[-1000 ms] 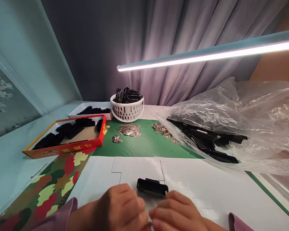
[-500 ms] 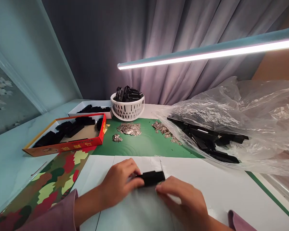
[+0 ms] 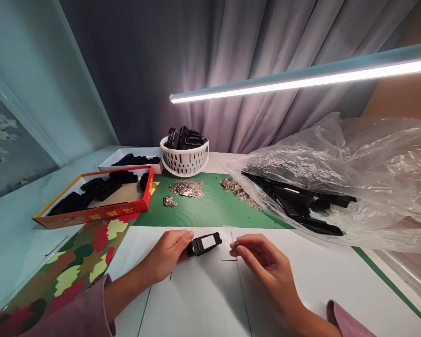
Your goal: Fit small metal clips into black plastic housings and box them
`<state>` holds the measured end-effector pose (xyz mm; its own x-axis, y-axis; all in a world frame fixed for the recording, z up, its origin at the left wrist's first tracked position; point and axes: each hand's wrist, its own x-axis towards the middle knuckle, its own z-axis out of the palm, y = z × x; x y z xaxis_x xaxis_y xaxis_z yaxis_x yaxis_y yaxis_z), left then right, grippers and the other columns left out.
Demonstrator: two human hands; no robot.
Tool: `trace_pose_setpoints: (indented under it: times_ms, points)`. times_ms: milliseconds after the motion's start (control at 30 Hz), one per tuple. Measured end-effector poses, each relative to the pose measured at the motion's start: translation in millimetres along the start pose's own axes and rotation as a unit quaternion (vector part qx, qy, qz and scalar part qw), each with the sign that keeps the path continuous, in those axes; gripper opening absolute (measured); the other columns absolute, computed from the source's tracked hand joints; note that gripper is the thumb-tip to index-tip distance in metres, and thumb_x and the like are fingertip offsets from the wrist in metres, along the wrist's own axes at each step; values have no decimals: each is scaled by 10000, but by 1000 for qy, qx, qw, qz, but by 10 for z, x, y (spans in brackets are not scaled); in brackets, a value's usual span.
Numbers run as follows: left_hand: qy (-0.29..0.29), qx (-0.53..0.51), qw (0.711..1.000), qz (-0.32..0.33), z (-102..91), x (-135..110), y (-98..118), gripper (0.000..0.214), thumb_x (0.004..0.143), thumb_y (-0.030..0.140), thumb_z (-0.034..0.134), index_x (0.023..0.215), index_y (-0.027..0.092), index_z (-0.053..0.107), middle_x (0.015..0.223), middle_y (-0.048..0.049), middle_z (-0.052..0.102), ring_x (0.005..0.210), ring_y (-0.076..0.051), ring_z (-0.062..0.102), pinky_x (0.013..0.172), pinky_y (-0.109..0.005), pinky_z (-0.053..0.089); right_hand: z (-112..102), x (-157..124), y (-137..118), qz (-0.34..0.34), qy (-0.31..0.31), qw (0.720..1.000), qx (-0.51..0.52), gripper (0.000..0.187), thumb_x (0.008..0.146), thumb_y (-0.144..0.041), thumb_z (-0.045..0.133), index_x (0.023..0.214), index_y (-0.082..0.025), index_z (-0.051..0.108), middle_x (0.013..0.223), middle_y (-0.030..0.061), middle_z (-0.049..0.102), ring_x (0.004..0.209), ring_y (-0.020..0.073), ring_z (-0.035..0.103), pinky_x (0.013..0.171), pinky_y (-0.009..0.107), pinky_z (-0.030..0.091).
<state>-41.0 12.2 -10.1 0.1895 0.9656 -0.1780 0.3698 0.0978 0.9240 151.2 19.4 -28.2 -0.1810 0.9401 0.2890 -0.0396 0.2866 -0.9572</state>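
My left hand (image 3: 165,255) grips the near end of a black plastic part (image 3: 197,246), held tilted above the white work surface (image 3: 196,299). A pale rectangle shows on the part's upper face. To its right, my right hand (image 3: 268,267) pinches a small metal piece (image 3: 235,246) between thumb and fingertips, apart from the black part. The piece is mostly covered by the fingers. Beyond the hands, on a green mat (image 3: 210,213), lie a pile of small shiny metal pieces (image 3: 186,188), a smaller cluster (image 3: 170,201) and another pile (image 3: 235,187).
At the left, an orange-red box (image 3: 101,209) and a white box (image 3: 108,161) hold black parts. A white basket (image 3: 185,161) heaped with black parts stands at the back. On the right, a clear plastic bag (image 3: 323,154) contains long black parts. A lamp tube (image 3: 301,80) hangs above.
The black part has turned in my left hand, so its pale rectangle now faces up. My right hand has moved up and away from it, with the small metal piece now showing in its fingertips.
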Motion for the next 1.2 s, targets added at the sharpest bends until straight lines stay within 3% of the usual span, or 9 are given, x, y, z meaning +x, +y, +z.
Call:
trace_pose_setpoints:
  times_ms: [467, 667, 800, 1067, 1133, 1200]
  points:
    - [-71, 77, 993, 50, -117, -19, 44, 356, 824, 358, 284, 528, 176, 365, 570, 33, 380, 531, -107, 356, 502, -221, 291, -2, 36, 23, 54, 14, 997, 46, 141, 728, -277, 558, 777, -147, 542, 736, 29, 574, 668, 132, 597, 631, 232, 512]
    - [-33, 119, 989, 77, -117, -11, 35, 327, 820, 355, 306, 550, 181, 364, 601, 33, 367, 555, -115, 356, 508, -220, 287, -2, 41, 3, 88, 15, 994, 58, 171, 718, -307, 566, 744, -145, 515, 722, 17, 546, 677, 130, 589, 652, 243, 497]
    - [-19, 138, 985, 97, -90, -36, 45, 214, 782, 264, 394, 583, 188, 370, 639, 34, 386, 575, -115, 372, 522, -218, 300, -2, 66, -16, 112, 21, 992, 51, 211, 702, -340, 571, 713, -145, 492, 717, 28, 558, 712, 137, 571, 647, 238, 471]
    - [-2, 187, 971, 150, -68, -67, 19, 131, 743, 160, 416, 616, 191, 427, 902, -10, 488, 553, -90, 410, 518, -216, 356, -11, 96, -34, 148, 12, 988, 36, 254, 673, -379, 584, 673, -137, 507, 771, 71, 601, 776, 169, 557, 703, 279, 438]
    - [-2, 178, 969, 170, -61, -59, -2, 64, 711, 141, 459, 693, 203, 461, 886, -10, 507, 618, -112, 452, 570, -233, 384, -15, 92, -32, 148, 1, 989, 13, 249, 679, -377, 574, 661, -138, 508, 816, 71, 596, 825, 174, 543, 730, 279, 424]
    - [-2, 171, 968, 182, -43, -54, -20, 172, 674, 105, 491, 806, 214, 476, 856, -4, 524, 709, -138, 483, 630, -248, 401, -18, 86, -26, 149, -8, 989, -15, 240, 690, -369, 559, 651, -137, 508, 861, 71, 584, 864, 177, 529, 744, 272, 411]
